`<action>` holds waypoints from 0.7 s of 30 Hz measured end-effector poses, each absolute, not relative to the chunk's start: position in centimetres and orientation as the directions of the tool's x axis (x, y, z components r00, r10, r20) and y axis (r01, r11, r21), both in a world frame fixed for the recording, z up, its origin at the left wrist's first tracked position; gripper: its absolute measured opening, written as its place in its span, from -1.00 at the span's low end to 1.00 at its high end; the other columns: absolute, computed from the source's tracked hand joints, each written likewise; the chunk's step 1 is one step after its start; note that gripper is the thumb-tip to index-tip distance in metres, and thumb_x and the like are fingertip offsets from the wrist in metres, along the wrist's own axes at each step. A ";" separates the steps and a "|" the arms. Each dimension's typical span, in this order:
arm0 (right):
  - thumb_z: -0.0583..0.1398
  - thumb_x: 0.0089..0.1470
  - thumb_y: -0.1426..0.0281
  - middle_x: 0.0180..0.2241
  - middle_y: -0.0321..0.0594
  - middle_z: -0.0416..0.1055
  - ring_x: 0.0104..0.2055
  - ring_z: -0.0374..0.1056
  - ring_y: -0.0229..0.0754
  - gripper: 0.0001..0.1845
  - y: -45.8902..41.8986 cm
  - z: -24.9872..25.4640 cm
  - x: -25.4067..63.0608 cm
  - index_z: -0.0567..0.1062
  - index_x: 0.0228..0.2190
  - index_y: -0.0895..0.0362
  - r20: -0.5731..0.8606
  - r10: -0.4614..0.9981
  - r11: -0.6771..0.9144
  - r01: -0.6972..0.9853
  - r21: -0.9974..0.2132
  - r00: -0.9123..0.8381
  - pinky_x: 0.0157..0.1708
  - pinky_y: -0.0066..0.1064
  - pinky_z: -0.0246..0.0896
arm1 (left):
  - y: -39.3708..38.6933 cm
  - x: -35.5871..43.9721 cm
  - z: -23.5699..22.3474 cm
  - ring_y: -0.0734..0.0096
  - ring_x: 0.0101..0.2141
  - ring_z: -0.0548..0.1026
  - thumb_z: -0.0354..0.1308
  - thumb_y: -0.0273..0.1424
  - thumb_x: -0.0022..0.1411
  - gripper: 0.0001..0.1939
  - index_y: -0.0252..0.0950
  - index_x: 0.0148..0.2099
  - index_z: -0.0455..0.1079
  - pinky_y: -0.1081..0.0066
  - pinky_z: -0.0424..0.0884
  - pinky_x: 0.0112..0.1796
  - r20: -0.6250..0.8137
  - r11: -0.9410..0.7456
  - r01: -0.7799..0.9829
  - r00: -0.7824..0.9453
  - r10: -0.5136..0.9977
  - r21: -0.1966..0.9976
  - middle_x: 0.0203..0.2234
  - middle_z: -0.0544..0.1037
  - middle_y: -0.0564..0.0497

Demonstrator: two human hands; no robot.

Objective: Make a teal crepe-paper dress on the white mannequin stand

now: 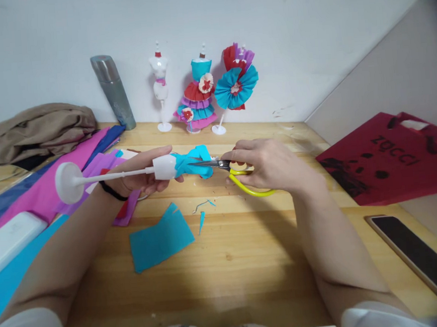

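My left hand is closed round a small white dress-form mannequin from beneath. The mannequin lies sideways in the air, its round base to the left. Blue crepe paper wraps its upper body. My right hand grips the yellow-handled scissors, whose blades point left and lie against the blue paper; whether they cut into it I cannot tell. On the table below are a cut blue paper piece and a thin blue scrap.
Three mannequins stand by the wall, one nearly bare and two dressed in paper. A grey flask, brown cloth and coloured paper sheets lie left. To the right are a red bag and a phone.
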State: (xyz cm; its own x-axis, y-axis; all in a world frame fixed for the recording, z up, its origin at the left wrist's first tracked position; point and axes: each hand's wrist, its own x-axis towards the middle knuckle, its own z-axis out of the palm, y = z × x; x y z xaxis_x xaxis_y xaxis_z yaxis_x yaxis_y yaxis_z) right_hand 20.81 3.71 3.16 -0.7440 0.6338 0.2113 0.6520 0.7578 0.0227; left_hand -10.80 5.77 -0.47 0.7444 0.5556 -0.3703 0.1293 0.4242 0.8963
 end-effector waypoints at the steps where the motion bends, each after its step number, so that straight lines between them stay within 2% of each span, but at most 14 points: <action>1: 0.16 0.12 0.40 -0.30 -0.07 0.55 -0.38 0.38 -0.09 -0.62 3.7 3.1 20.8 0.60 -0.04 0.09 0.213 0.628 0.761 0.648 0.030 -0.748 -0.45 -0.32 -0.01 | 5.7 -10.7 -0.4 0.44 -0.76 0.38 0.04 0.18 0.28 -0.27 -0.48 -0.21 0.58 0.56 0.30 -0.75 -0.376 0.426 0.131 0.736 0.563 0.895 -0.72 0.47 -0.07; 7: 0.17 0.15 0.40 -0.30 -0.07 0.55 -0.37 0.39 -0.10 -0.62 3.9 3.2 21.0 0.60 -0.02 0.07 0.178 0.631 0.763 0.645 0.030 -0.755 -0.44 -0.33 -0.02 | 5.3 -10.7 -0.1 0.46 -0.76 0.35 -0.08 0.09 0.39 -0.28 -0.50 -0.27 0.57 0.56 0.28 -0.74 -0.399 0.431 0.145 0.704 0.588 0.890 -0.72 0.47 -0.09; 16: 0.14 0.15 0.44 -0.33 -0.12 0.55 -0.39 0.37 -0.11 -0.63 3.8 3.4 21.0 0.59 -0.04 0.00 0.168 0.629 0.764 0.644 0.047 -0.759 -0.46 -0.32 -0.04 | 5.3 -10.5 -0.1 0.44 -0.76 0.32 -0.10 0.12 0.37 -0.26 -0.48 -0.24 0.58 0.56 0.24 -0.75 -0.423 0.442 0.175 0.713 0.560 0.880 -0.75 0.43 -0.08; 21: 0.15 0.13 0.45 -0.36 -0.11 0.54 -0.42 0.35 -0.12 -0.61 3.5 3.5 20.6 0.60 -0.04 0.05 0.140 0.671 0.733 0.680 0.023 -0.728 -0.47 -0.31 -0.07 | 5.4 -10.6 -0.1 0.45 -0.76 0.34 -0.12 0.10 0.39 -0.26 -0.48 -0.24 0.57 0.56 0.24 -0.75 -0.428 0.456 0.167 0.710 0.560 0.874 -0.73 0.45 -0.08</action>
State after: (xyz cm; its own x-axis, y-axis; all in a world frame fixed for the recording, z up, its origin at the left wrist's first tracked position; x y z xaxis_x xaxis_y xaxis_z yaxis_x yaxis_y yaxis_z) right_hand 20.58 3.52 3.53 -0.7281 0.6710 0.1402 0.6800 0.7329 0.0232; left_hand -10.61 5.35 -0.10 0.7099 0.5595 -0.4278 0.1672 0.4561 0.8741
